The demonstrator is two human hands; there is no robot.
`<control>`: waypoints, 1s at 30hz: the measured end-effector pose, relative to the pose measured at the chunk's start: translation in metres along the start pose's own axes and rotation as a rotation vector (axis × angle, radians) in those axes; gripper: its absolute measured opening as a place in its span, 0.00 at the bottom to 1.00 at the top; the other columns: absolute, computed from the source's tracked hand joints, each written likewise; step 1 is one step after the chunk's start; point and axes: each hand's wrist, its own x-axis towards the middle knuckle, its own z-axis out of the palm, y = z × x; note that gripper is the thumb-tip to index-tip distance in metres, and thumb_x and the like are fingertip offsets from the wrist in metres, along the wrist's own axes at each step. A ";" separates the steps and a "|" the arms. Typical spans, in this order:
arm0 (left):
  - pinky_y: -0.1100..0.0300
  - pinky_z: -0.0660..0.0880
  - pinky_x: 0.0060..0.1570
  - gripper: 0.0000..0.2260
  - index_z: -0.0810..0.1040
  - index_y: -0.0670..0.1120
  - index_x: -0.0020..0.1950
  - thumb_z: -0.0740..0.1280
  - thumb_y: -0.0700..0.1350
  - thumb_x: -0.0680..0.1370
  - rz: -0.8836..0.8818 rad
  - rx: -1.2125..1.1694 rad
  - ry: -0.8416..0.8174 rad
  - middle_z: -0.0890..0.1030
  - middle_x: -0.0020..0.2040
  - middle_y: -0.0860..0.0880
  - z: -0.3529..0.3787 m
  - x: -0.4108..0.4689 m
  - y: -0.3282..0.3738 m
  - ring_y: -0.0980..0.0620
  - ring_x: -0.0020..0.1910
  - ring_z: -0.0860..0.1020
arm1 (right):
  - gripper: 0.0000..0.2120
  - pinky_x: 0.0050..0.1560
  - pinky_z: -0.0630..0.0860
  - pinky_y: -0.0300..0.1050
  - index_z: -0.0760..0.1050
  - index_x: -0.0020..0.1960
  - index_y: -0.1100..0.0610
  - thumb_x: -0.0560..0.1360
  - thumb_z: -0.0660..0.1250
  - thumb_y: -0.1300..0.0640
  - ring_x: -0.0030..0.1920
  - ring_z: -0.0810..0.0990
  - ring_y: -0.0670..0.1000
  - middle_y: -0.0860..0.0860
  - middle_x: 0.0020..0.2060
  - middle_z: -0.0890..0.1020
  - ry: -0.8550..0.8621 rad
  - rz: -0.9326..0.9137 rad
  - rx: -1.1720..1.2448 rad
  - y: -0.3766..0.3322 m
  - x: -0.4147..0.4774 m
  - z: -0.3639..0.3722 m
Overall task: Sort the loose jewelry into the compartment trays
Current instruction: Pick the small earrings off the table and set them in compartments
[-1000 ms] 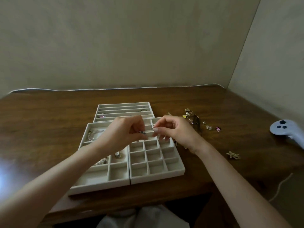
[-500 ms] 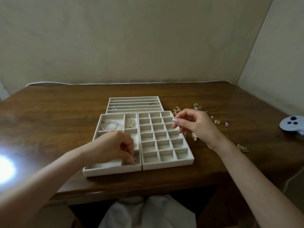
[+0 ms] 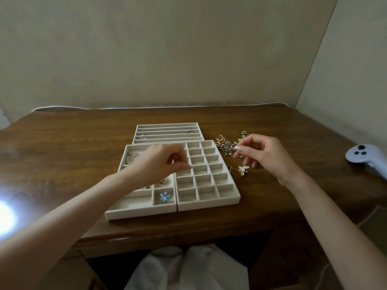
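Three cream compartment trays sit mid-table: a mixed-size tray (image 3: pixel 140 213) on the left, a grid tray (image 3: pixel 209 204) on the right, and a long-slot tray (image 3: pixel 167 126) behind them. A blue flower ring (image 3: pixel 165 197) lies in the left tray's near right compartment. My left hand (image 3: pixel 161 164) hovers over that tray, fingers loosely curled, with nothing seen in it. A pearl bracelet (image 3: pixel 128 159) shows beside it. My right hand (image 3: pixel 261 155) hangs over the loose jewelry pile (image 3: pixel 227 145), index and thumb slightly apart. A butterfly piece (image 3: pixel 243 170) lies below it.
A pale blue controller (image 3: pixel 364 158) rests at the table's right edge. Walls close in behind and on the right. A bright glare (image 3: pixel 4 216) covers the table's left front. White cloth (image 3: pixel 184 268) lies on my lap below the front edge.
My left hand has lifted from the near right compartment, where the blue flower ring now lies. My right hand has moved right, over the loose pile.
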 end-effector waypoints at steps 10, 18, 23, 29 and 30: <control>0.55 0.68 0.56 0.18 0.73 0.48 0.60 0.66 0.56 0.74 0.155 0.344 -0.096 0.75 0.58 0.48 0.086 0.095 0.061 0.48 0.59 0.70 | 0.06 0.38 0.69 0.36 0.78 0.49 0.52 0.72 0.70 0.58 0.42 0.78 0.44 0.48 0.44 0.81 0.113 0.191 -0.292 0.020 -0.017 -0.060; 0.54 0.69 0.54 0.15 0.76 0.46 0.55 0.68 0.53 0.74 0.087 0.476 -0.219 0.79 0.54 0.48 0.114 0.120 0.064 0.47 0.56 0.75 | 0.13 0.54 0.75 0.47 0.75 0.51 0.47 0.69 0.74 0.52 0.52 0.75 0.47 0.46 0.50 0.77 -0.066 0.474 -0.727 0.041 -0.027 -0.079; 0.55 0.76 0.50 0.14 0.78 0.48 0.54 0.69 0.54 0.73 0.107 0.298 -0.143 0.80 0.51 0.51 0.090 0.111 0.057 0.51 0.51 0.77 | 0.12 0.58 0.74 0.50 0.76 0.50 0.48 0.69 0.75 0.55 0.57 0.75 0.51 0.50 0.55 0.78 -0.071 0.518 -0.729 0.045 -0.024 -0.072; 0.61 0.72 0.42 0.13 0.78 0.49 0.52 0.71 0.55 0.72 0.035 0.230 -0.058 0.79 0.47 0.54 0.036 0.074 0.028 0.56 0.43 0.74 | 0.12 0.52 0.74 0.45 0.77 0.46 0.47 0.68 0.75 0.58 0.53 0.76 0.49 0.46 0.45 0.77 -0.064 0.365 -0.605 0.041 -0.008 -0.037; 0.62 0.72 0.41 0.13 0.78 0.50 0.51 0.71 0.55 0.71 0.008 0.213 -0.058 0.79 0.45 0.55 0.028 0.066 0.022 0.57 0.42 0.74 | 0.12 0.52 0.73 0.44 0.77 0.48 0.48 0.68 0.75 0.58 0.52 0.76 0.48 0.45 0.44 0.76 -0.075 0.342 -0.595 0.038 -0.004 -0.027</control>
